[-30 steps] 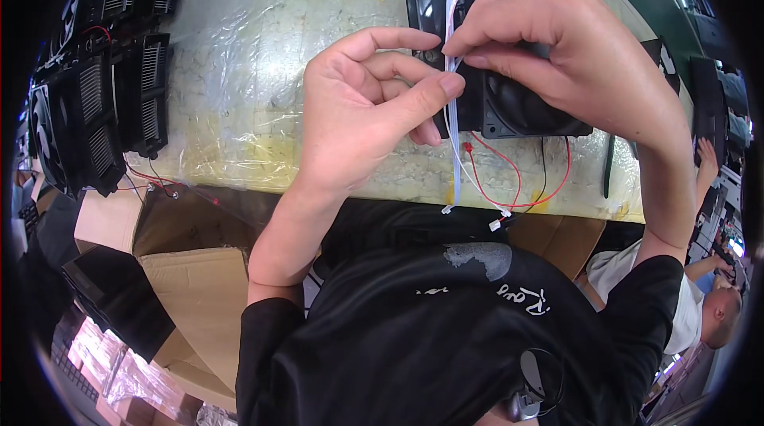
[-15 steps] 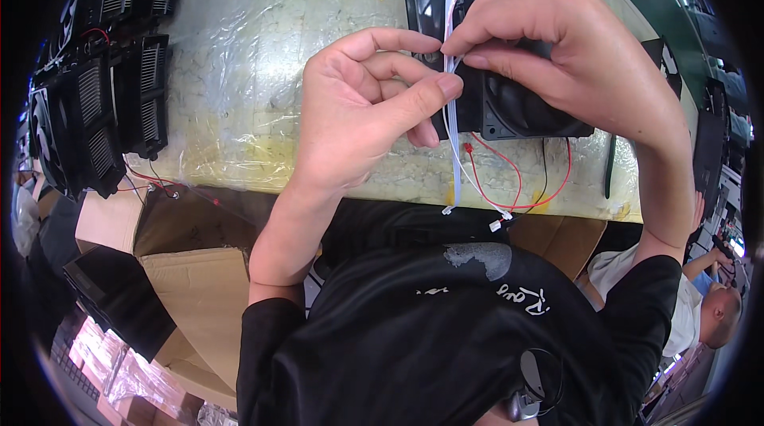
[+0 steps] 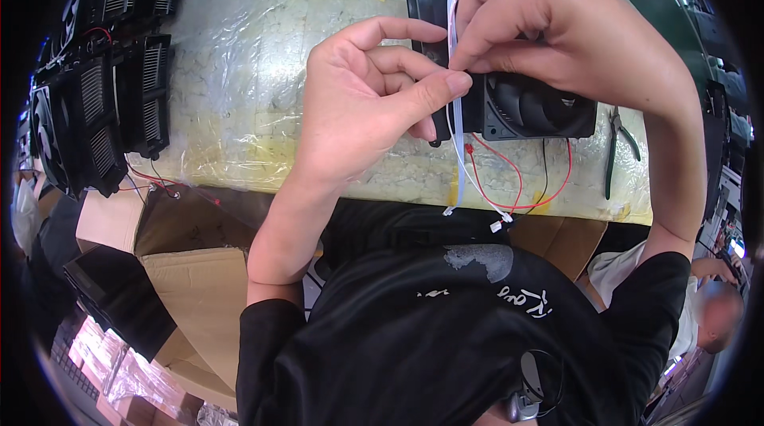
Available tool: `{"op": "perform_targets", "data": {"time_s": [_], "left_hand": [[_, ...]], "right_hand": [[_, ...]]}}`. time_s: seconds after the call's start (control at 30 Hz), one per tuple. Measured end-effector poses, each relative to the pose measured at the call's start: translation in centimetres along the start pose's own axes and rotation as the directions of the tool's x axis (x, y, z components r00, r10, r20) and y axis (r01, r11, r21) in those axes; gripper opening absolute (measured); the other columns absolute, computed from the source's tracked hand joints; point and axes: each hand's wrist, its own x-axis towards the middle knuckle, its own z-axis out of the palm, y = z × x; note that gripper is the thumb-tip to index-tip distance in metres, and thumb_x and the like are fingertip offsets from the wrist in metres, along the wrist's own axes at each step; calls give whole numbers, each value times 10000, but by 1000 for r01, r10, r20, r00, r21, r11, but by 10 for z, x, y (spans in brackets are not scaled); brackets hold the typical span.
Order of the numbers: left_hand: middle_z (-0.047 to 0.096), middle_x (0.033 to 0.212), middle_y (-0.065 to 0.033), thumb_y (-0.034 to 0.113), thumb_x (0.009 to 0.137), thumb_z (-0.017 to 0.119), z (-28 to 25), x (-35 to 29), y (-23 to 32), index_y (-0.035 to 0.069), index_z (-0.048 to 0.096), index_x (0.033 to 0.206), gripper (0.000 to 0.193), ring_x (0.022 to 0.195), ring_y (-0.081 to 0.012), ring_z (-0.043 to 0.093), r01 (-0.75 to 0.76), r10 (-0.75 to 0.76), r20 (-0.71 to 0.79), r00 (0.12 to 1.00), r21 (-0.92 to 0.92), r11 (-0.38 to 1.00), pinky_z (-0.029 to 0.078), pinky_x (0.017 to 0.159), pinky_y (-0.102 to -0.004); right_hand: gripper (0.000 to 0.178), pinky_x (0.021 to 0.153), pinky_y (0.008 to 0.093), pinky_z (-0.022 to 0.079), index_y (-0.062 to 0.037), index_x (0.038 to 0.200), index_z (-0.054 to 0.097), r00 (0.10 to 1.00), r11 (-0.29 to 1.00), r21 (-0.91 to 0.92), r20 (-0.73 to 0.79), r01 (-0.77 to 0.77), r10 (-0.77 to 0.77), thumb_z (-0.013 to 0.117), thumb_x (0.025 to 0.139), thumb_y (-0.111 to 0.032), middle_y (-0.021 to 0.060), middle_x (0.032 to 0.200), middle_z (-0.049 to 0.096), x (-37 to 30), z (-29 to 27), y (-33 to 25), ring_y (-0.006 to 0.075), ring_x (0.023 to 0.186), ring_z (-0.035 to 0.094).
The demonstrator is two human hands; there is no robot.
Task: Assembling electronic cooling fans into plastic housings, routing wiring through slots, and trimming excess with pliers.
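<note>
A bundle of flat white cables (image 3: 459, 155) runs down over a black fan assembly (image 3: 585, 119) on the covered table. My left hand (image 3: 370, 99) is closed round the bundle from its left side, thumb in front and index finger reaching across higher up. From the right, my right hand (image 3: 529, 24) pinches at the same bundle, thumb and index fingertip together; any small piece between those tips is hidden. White connectors (image 3: 500, 224) hang at the table's front edge, and a thin red wire (image 3: 570, 171) loops out below the fan.
Green-handled cutting pliers (image 3: 613, 155) lie right of the fan. More black fan assemblies (image 3: 99, 115) stand along the left side. An opened cardboard box (image 3: 195, 283) is below the table edge at left. Another person (image 3: 708, 318) sits at far right.
My right hand's fingertips have slid down along the cables towards my left thumb. My right forearm has shifted outward, uncovering the pliers.
</note>
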Motion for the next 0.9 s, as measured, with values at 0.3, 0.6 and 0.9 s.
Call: {"op": "perform_targets", "data": {"time_s": [0.3,0.6,0.9], "left_hand": [[715,803,-142,-12,775,778,2,6,2,-124,494,1208,530,523,-110,607,-76,76,7,997,41,996,462,451,-196],[715,805,-141,-12,770,785,-1,6,4,-105,512,1201,519,544,-109,620,-69,66,36,997,70,995,465,459,-194],[719,815,-134,-6,776,782,-2,8,3,-93,531,1185,488,556,-98,622,-57,55,32,998,79,995,465,465,-188]], "right_hand": [[94,629,332,491,1,876,696,945,954,-102,143,-282,294,679,835,-82,150,771,674,10,-10,-14,272,696,648],[109,656,361,504,8,889,681,990,989,-133,123,-56,73,644,858,-90,159,803,673,8,-8,-7,321,721,646],[257,725,422,514,38,904,674,967,943,-307,175,-127,187,596,908,-207,223,815,654,20,-9,-36,371,818,645]]}}
